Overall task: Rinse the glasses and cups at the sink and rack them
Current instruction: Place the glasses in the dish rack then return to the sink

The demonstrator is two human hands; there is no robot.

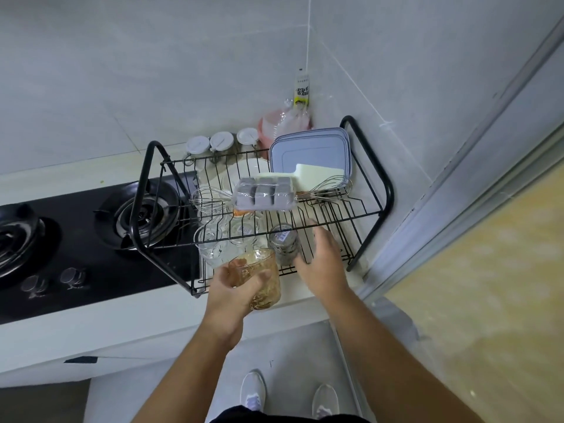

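Amber glass (270, 296), left hand (232, 297), at rack (387, 190) edge

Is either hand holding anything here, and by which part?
The left hand grips an amber textured glass cup round its side wall. The right hand holds nothing, open beside a smoky grey glass.

One wide-angle camera on the person's head looks forward and steeply down. Both forearms run up from the bottom edge to the left hand (235, 290) and right hand (320, 257), close under the lens. The amber glass (265, 285) gripped by the left hand sits near mid-frame. Beyond the hands stands the wire dish rack (387, 190) on the worktop (128, 325); left of them is the gas hob (91, 270); below them are the shoes (253, 392). Straight edges bow toward the sides.
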